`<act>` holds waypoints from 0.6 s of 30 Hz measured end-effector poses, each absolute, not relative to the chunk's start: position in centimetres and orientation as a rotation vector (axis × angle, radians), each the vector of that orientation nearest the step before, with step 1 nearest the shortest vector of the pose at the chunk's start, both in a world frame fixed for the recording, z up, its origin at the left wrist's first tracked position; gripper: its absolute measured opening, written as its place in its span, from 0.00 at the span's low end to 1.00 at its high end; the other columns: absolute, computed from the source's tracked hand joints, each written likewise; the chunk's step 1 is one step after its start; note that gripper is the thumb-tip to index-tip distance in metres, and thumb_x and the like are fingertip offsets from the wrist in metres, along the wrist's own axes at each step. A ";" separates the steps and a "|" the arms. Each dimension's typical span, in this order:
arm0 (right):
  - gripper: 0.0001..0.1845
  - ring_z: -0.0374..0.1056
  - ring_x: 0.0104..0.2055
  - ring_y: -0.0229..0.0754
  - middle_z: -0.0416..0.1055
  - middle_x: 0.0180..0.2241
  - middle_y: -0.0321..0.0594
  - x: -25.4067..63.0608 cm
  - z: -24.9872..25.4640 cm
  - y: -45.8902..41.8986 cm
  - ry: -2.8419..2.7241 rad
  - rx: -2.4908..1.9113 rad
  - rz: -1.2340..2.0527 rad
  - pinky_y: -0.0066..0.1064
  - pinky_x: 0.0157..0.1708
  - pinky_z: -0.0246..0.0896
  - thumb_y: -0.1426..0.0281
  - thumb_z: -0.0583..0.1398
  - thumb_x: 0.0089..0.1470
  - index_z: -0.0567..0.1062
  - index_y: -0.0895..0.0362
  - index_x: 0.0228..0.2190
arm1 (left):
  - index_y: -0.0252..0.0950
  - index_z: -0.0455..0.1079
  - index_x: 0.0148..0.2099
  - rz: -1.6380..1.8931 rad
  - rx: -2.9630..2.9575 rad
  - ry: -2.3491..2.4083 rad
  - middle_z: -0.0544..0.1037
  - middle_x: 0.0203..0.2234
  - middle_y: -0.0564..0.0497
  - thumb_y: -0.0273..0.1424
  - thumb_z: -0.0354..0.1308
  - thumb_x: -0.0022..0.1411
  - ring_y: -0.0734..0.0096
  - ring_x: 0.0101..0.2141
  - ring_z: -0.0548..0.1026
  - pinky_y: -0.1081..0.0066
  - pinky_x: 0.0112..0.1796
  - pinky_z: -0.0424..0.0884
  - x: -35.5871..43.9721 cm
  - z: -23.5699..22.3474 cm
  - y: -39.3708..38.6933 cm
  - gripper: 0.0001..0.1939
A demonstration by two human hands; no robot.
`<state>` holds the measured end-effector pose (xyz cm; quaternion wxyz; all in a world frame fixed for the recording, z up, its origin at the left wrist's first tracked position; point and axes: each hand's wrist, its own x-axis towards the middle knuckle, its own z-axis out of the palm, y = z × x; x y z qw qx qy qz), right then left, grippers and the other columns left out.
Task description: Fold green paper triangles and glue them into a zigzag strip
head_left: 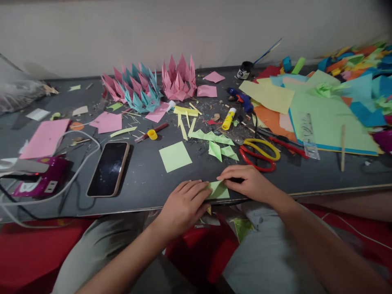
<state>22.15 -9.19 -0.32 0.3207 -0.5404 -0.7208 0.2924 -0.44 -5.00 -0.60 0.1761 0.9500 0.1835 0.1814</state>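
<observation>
A small piece of light green paper (219, 192), apparently folded, lies at the table's front edge between my hands. My left hand (185, 204) covers its left end, fingers together on top and thumb at the near edge. At the upper right corner, the thumb and forefinger of my right hand (249, 181) pinch the paper. A flat green square sheet (175, 157) rests just beyond my left hand. Past my right hand lie folded green paper pieces (215, 151) and a joined green strip (211, 136). Scissors with red and yellow handles (260, 154) sit to their right.
Pink and blue folded-paper crowns (142, 92) stand at the back. A phone (108, 169) and a purple glue-gun-like device with cables (43, 179) are left. A glue stick (229, 118), a blue glue gun (241, 99) and stacked coloured sheets (324, 118) occupy the right.
</observation>
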 end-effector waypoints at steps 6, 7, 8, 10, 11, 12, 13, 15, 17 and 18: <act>0.10 0.68 0.26 0.37 0.73 0.26 0.37 20.4 0.3 -9.9 -1.411 -1.562 1.060 0.27 0.25 0.62 0.62 0.58 0.50 0.74 0.56 0.29 | 0.34 0.69 0.37 0.593 1.912 0.908 0.75 0.27 0.50 0.36 0.53 0.60 0.72 0.27 0.72 0.72 0.29 0.69 0.0 -0.2 -5.9 0.10; 0.11 0.67 0.25 0.36 0.73 0.27 0.37 20.2 0.3 -9.9 -1.343 -1.545 1.097 0.26 0.24 0.62 0.61 0.57 0.51 0.74 0.55 0.31 | 0.33 0.69 0.34 0.569 1.738 0.953 0.72 0.23 0.52 0.37 0.53 0.59 0.75 0.23 0.70 0.76 0.24 0.66 0.1 0.1 -5.9 0.11; 0.12 0.68 0.26 0.36 0.74 0.28 0.37 20.0 0.4 -10.0 -1.289 -1.525 1.104 0.27 0.24 0.62 0.61 0.56 0.53 0.74 0.55 0.34 | 0.33 0.68 0.32 0.557 1.576 0.977 0.70 0.20 0.54 0.38 0.54 0.58 0.77 0.21 0.67 0.77 0.21 0.64 0.2 0.3 -5.8 0.12; 0.13 0.70 0.31 0.37 0.75 0.35 0.40 20.1 0.6 -10.1 -1.253 -1.466 1.037 0.28 0.30 0.65 0.64 0.54 0.55 0.71 0.53 0.41 | 0.32 0.68 0.32 0.587 1.322 0.986 0.68 0.19 0.55 0.39 0.57 0.55 0.79 0.20 0.66 0.79 0.20 0.61 0.4 0.9 -5.5 0.13; 0.14 0.70 0.35 0.38 0.74 0.39 0.41 20.2 0.7 -10.2 -1.278 -1.424 0.993 0.30 0.34 0.65 0.65 0.53 0.56 0.69 0.52 0.44 | 0.32 0.68 0.32 0.611 1.232 0.989 0.69 0.20 0.54 0.38 0.59 0.52 0.79 0.20 0.66 0.79 0.20 0.62 0.5 1.2 -5.2 0.13; 0.16 0.70 0.40 0.39 0.72 0.44 0.42 20.3 0.9 -10.3 -1.330 -1.372 0.961 0.31 0.37 0.65 0.67 0.54 0.55 0.68 0.51 0.46 | 0.32 0.68 0.33 0.629 1.165 0.992 0.70 0.21 0.54 0.38 0.61 0.51 0.78 0.21 0.67 0.79 0.21 0.63 0.5 1.4 -4.9 0.13; 0.16 0.68 0.45 0.41 0.70 0.48 0.43 20.4 1.0 -10.3 -1.403 -1.322 0.950 0.33 0.41 0.64 0.68 0.56 0.53 0.69 0.50 0.46 | 0.32 0.69 0.34 0.642 1.118 0.996 0.71 0.22 0.53 0.37 0.62 0.50 0.78 0.22 0.67 0.78 0.22 0.63 0.5 1.6 -4.6 0.14; 0.14 0.64 0.51 0.45 0.67 0.52 0.43 20.5 1.2 -10.3 -1.536 -1.275 0.967 0.36 0.46 0.61 0.68 0.62 0.48 0.73 0.50 0.40 | 0.32 0.69 0.34 0.632 1.090 0.997 0.72 0.23 0.52 0.37 0.62 0.49 0.78 0.22 0.68 0.78 0.23 0.64 0.3 1.9 -4.2 0.14; 0.06 0.62 0.53 0.47 0.68 0.50 0.43 20.4 1.2 -10.2 -1.547 -1.294 1.010 0.38 0.48 0.58 0.67 0.65 0.44 0.76 0.52 0.29 | 0.32 0.70 0.33 0.602 1.140 0.981 0.71 0.21 0.53 0.37 0.62 0.50 0.79 0.21 0.66 0.78 0.23 0.63 0.0 1.9 -4.0 0.13; 0.05 0.63 0.52 0.47 0.70 0.48 0.43 20.1 1.1 -10.1 -1.491 -1.308 1.036 0.38 0.48 0.58 0.66 0.65 0.43 0.76 0.53 0.25 | 0.32 0.70 0.32 0.591 1.181 0.968 0.70 0.20 0.54 0.37 0.61 0.51 0.79 0.21 0.65 0.78 0.23 0.62 -0.1 1.8 -4.0 0.12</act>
